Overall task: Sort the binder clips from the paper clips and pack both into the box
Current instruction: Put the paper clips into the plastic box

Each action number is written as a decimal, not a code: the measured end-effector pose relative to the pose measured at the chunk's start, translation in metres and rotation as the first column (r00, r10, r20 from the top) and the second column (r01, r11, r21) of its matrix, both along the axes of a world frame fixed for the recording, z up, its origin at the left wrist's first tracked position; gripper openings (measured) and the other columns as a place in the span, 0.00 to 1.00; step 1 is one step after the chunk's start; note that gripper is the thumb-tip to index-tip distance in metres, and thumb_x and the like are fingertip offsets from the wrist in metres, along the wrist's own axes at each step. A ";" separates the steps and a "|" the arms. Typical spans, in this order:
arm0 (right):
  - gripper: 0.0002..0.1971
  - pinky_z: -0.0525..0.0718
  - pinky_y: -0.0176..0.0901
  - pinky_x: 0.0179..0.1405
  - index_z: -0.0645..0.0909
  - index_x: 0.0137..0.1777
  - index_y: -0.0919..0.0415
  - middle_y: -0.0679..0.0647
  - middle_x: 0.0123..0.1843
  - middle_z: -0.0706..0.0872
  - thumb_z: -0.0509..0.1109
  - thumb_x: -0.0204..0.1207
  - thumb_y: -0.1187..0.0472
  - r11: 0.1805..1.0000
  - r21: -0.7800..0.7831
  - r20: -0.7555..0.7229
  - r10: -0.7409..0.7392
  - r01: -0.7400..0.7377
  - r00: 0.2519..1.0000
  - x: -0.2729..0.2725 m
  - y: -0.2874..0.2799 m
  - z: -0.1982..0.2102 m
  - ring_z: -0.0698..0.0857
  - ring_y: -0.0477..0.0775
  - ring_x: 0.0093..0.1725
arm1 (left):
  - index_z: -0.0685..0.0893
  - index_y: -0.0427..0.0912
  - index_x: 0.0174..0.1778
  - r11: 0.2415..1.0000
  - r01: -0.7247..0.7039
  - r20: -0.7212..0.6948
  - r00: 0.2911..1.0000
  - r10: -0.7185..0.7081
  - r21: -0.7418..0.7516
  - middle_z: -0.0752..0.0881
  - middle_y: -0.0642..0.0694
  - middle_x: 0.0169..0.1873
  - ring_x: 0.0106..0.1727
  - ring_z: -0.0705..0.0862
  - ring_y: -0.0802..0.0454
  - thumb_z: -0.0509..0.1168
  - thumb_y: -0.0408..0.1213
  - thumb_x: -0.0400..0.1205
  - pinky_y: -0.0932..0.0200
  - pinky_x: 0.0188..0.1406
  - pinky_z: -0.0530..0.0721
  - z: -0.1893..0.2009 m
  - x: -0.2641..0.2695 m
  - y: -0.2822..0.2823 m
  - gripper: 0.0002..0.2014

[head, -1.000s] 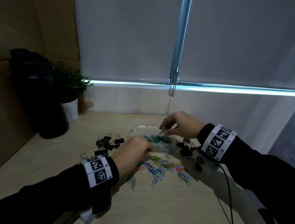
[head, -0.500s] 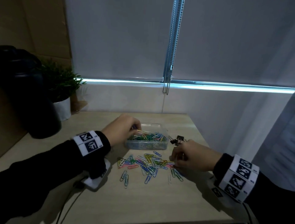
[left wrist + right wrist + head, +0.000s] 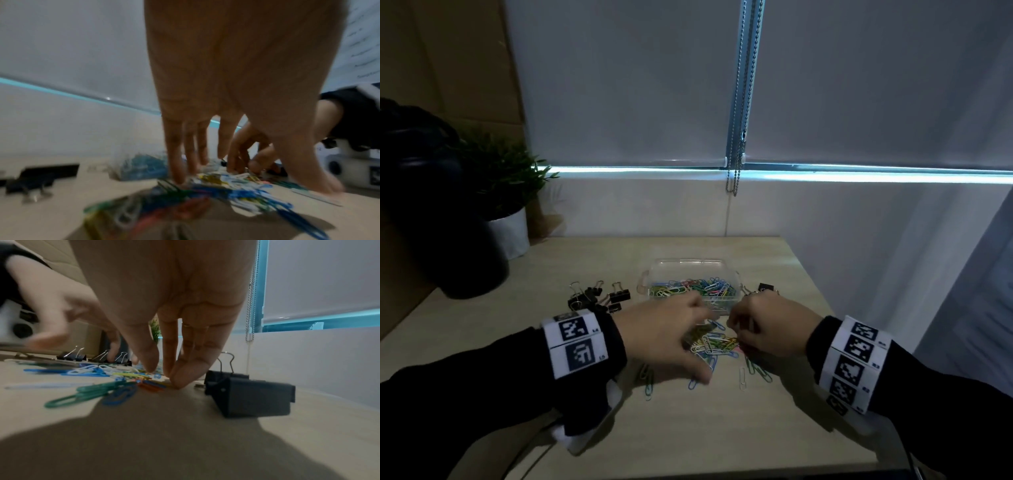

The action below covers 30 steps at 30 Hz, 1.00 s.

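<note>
I was gathering loose paper clips [image 3: 714, 344] before the box [image 3: 690, 291]: my left hand [image 3: 664, 337] lay spread on them, my right hand [image 3: 767, 325] pinched at some. Next, I judged, lift them into the box.

Coloured paper clips [image 3: 717, 346] lie heaped on the desk before a clear box [image 3: 690, 287] holding more; black binder clips [image 3: 599, 299] sit left.

Bare surface [image 3: 688, 431] near edge, open to approach. Box [image 3: 690, 274] top uncovered; loose paper clips [image 3: 717, 344] lie just before it. Binder clips [image 3: 599, 299] flank left, one binder clip [image 3: 249, 396] right. Bottle [image 3: 431, 205], plant [image 3: 506, 192] block far-left corner.
</note>
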State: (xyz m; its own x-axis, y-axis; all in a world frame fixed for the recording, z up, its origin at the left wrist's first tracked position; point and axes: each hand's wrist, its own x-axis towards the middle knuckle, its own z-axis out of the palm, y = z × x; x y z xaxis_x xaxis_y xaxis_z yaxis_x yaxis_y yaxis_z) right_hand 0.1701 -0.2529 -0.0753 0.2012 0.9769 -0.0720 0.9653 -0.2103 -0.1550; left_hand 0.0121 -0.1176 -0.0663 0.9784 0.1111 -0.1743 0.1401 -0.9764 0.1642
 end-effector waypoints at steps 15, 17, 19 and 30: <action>0.25 0.82 0.48 0.52 0.83 0.56 0.59 0.54 0.52 0.81 0.74 0.68 0.40 0.985 -0.107 0.000 0.140 -0.139 0.990 -0.010 0.004 0.001 0.81 0.55 0.50 | 0.84 0.45 0.47 0.994 -0.045 0.103 0.993 0.056 -0.099 0.87 0.49 0.46 0.49 0.83 0.52 0.74 0.39 0.75 0.55 0.50 0.82 -0.013 0.015 0.004 0.08; 0.20 0.83 0.46 0.53 0.85 0.58 0.58 0.55 0.54 0.85 0.76 0.70 0.48 0.985 -0.071 -0.054 0.154 -0.158 0.987 -0.014 0.005 0.001 0.83 0.55 0.51 | 0.84 0.44 0.47 0.994 -0.041 0.126 0.991 0.053 -0.100 0.87 0.50 0.46 0.49 0.84 0.53 0.74 0.38 0.75 0.53 0.51 0.83 -0.013 0.012 0.003 0.07; 0.14 0.81 0.40 0.50 0.86 0.56 0.58 0.54 0.53 0.88 0.75 0.73 0.54 0.986 -0.035 -0.086 0.159 -0.162 0.984 -0.016 0.005 0.002 0.85 0.53 0.50 | 0.84 0.44 0.45 0.992 -0.036 0.147 0.988 0.054 -0.122 0.88 0.50 0.44 0.47 0.85 0.54 0.74 0.37 0.76 0.52 0.51 0.84 -0.012 0.011 0.004 0.06; 0.08 0.78 0.41 0.43 0.84 0.49 0.62 0.52 0.41 0.83 0.72 0.75 0.58 0.983 -0.118 -0.095 0.132 -0.143 0.987 -0.011 0.006 0.011 0.80 0.54 0.40 | 0.85 0.47 0.39 0.962 -0.080 0.223 0.965 0.141 -0.262 0.87 0.54 0.36 0.40 0.86 0.59 0.76 0.34 0.73 0.69 0.37 0.80 0.014 0.006 0.021 0.06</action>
